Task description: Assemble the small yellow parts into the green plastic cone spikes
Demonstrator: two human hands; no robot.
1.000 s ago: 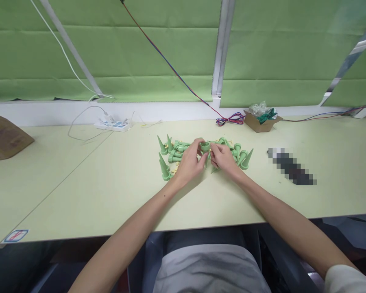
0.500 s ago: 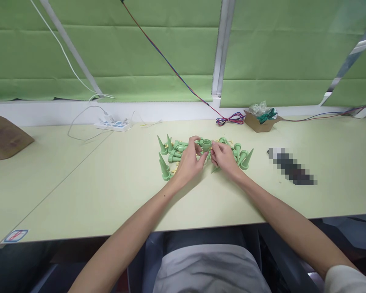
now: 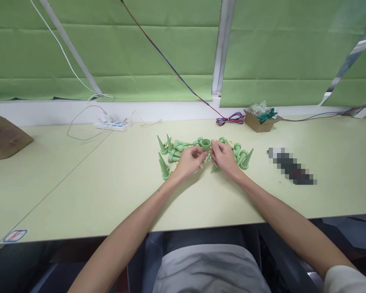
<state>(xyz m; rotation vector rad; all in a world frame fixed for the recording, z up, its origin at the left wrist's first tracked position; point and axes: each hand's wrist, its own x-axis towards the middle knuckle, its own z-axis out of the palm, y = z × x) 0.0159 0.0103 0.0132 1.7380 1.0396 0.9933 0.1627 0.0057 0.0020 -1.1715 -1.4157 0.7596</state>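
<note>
— Spike, green and cup-topped: where do you have it?
— Pinched between your left hand and right hand, raised just above the pile of spikes on the table, mouth upward, so both sets of fingertips can work it.

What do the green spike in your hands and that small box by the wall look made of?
Green spike: likely moulded plastic, matte, uniform colour, hollow round mouth. Small box: brown corrugated cardboard by its look, open-topped, holding crinkly clear bags. Left hand and right hand both grip the spike.
</note>
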